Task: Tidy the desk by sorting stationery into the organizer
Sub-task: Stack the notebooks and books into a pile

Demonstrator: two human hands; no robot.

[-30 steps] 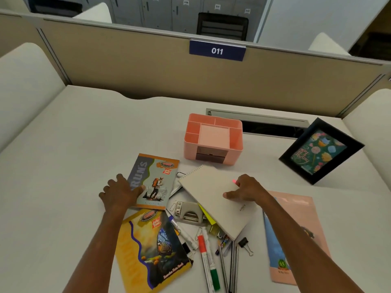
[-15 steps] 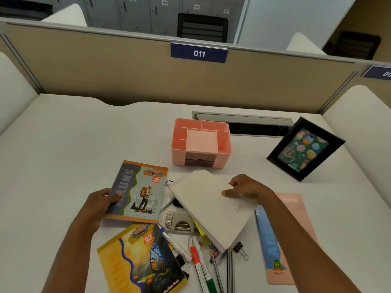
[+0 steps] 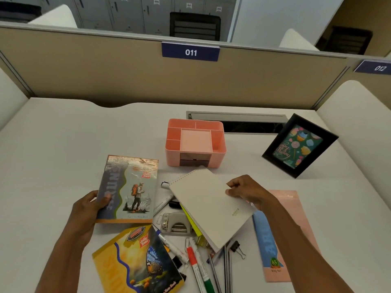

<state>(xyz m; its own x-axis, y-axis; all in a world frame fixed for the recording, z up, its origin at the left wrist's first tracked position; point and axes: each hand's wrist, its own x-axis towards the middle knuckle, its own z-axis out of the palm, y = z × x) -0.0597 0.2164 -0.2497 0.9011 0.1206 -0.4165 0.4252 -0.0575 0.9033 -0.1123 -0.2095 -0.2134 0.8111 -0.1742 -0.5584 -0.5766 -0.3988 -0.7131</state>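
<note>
A pink organizer with several compartments stands on the desk's middle, nothing visible inside. My left hand grips the left edge of a grey hiker notebook, lifted and tilted off the desk. My right hand pinches the right edge of a beige spiral notebook that lies slanted over the pile. Under and around it lie markers, pens, a grey hole punch, a black binder clip and paper clips.
A yellow butterfly notebook lies near the front edge. A pink notebook sits at the right. A black picture frame leans at the back right, beside a cable slot. A beige partition closes the back.
My left hand took hold of the hiker notebook and raised it off the desk. My right hand shifted to the beige notebook's right edge and pinched it. The camera moved closer.
</note>
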